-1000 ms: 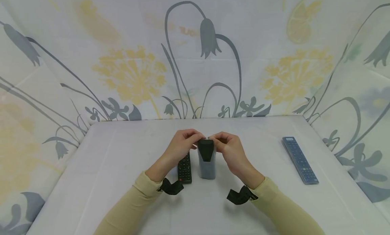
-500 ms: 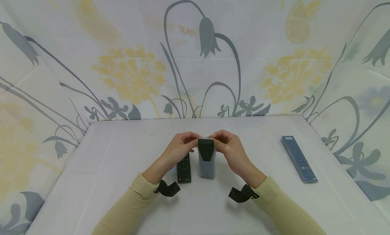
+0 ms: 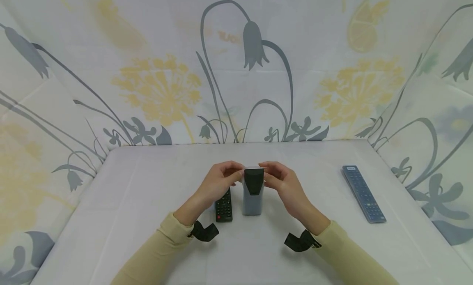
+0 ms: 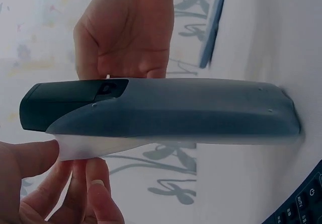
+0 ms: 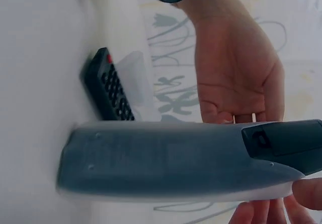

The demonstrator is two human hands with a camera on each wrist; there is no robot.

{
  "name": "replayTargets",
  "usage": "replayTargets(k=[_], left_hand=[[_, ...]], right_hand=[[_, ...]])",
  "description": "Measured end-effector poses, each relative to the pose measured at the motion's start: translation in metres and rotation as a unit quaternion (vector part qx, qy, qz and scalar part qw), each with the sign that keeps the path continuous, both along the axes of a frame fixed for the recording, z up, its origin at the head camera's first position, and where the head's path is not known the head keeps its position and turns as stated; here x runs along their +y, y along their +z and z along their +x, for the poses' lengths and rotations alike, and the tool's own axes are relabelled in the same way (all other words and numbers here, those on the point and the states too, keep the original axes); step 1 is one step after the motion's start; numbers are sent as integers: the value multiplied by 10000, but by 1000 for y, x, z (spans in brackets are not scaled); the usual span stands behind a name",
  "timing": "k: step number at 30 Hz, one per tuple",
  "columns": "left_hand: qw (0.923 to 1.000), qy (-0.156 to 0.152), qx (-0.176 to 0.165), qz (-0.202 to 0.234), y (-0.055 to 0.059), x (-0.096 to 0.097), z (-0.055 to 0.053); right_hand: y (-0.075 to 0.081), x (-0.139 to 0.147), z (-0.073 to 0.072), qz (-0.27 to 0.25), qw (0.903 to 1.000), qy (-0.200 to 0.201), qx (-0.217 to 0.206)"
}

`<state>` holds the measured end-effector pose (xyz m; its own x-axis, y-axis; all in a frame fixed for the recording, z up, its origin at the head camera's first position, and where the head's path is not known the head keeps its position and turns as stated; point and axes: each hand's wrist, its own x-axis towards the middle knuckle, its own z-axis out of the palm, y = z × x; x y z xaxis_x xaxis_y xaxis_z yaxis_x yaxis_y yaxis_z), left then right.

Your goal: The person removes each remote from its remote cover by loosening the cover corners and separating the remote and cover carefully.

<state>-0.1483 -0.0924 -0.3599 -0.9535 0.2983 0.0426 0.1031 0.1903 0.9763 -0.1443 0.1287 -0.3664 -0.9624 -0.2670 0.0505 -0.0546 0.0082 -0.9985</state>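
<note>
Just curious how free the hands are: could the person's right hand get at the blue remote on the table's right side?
Probably yes: nothing visible lies between the right hand and the blue remote. It seems to pinch the sleeve around the upright remote, though, so letting go comes first.

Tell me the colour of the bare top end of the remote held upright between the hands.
Black; the bare top end shows best in the head view.

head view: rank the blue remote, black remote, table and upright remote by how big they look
1. Table
2. Upright remote and blue remote: they look about alike, so I won't rank them
3. Black remote, by its visible part; the rest is hidden
</note>
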Motion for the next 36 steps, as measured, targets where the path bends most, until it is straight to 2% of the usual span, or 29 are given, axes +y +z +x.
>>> replayTargets(k=[5, 14, 18, 24, 36], left_hand=[[9999, 38, 34, -104, -2, 0, 5], [9993, 343, 65, -165, -3, 0, 12], [9994, 280, 130, -123, -3, 2, 13], [9987, 250, 294, -332, -4, 2, 12], [9950, 211, 667, -713, -11, -1, 12]], right_hand=[[0, 4, 6, 333, 9992, -112, 214], [-6, 4, 7, 367, 9976, -320, 490], [-8, 2, 9, 378, 9965, -447, 592], [-8, 1, 9, 412, 9957, -500, 663], [-13, 2, 11, 620, 9926, -294, 1004]])
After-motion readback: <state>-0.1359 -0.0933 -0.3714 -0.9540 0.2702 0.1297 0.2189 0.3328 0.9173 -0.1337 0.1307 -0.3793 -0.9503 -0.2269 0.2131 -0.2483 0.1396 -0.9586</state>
